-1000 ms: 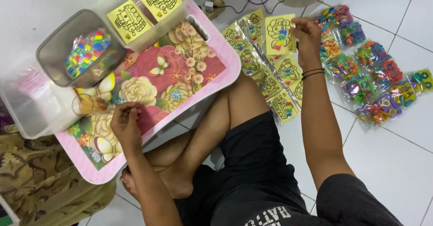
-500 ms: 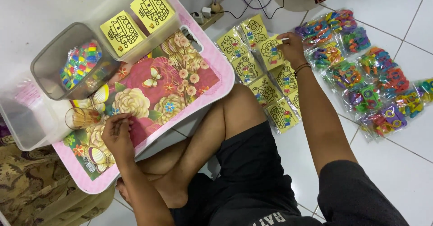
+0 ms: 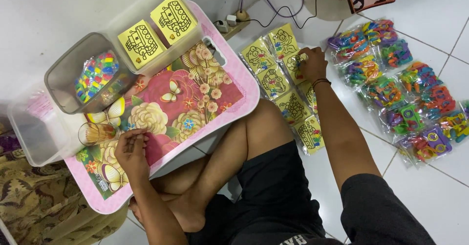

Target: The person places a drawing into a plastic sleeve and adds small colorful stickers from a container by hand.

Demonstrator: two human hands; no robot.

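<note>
Sitting cross-legged on the tiled floor, you rest your left hand (image 3: 131, 149) on the pink flowered tray (image 3: 229, 74), fingers curled together as if pinching something too small to make out, just beside a small clear cup (image 3: 95, 133); your right hand (image 3: 312, 63) lies flat, fingers down, on a yellow picture packet (image 3: 296, 65) in the row of such packets on the floor; bags of colourful plastic toys (image 3: 398, 96) lie near, to its right.
</note>
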